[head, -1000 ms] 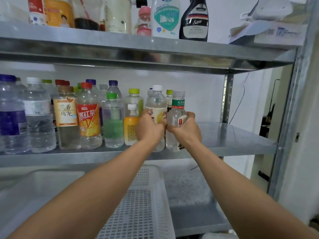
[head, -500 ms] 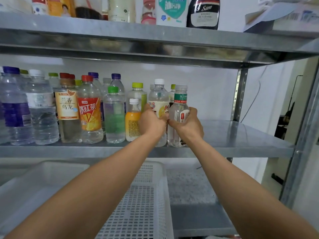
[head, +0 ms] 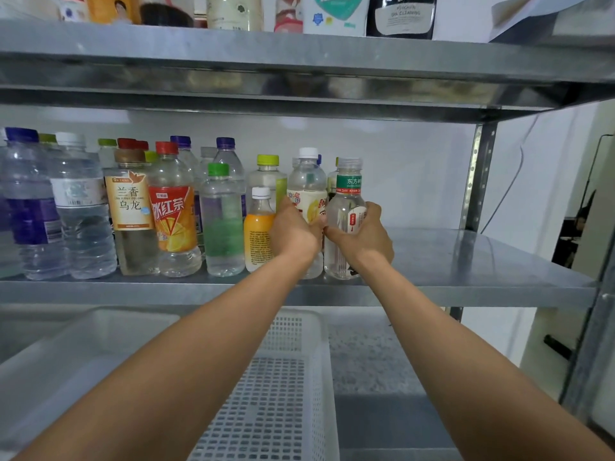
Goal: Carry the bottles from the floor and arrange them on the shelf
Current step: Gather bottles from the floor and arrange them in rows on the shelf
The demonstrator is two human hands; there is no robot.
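Note:
Both my arms reach to the middle metal shelf (head: 466,257). My left hand (head: 294,231) grips a white-capped bottle with a cream label (head: 307,191) that stands on the shelf. My right hand (head: 364,236) grips a clear bottle with a green neck label (head: 347,197), upright on the shelf just right of the first. To their left stands a row of several bottles, among them a small orange-label bottle (head: 259,227), a green-capped one (head: 221,224) and a red-label tea bottle (head: 173,214).
The right part of the middle shelf is bare metal. An upper shelf (head: 299,58) holding detergent bottles hangs close above. Below are a white perforated basket (head: 286,387) and a translucent tub (head: 66,354). A steel upright (head: 479,174) stands at the right.
The view has dipped and shifted slightly; both hands stay on the same two bottles, which remain standing on the shelf.

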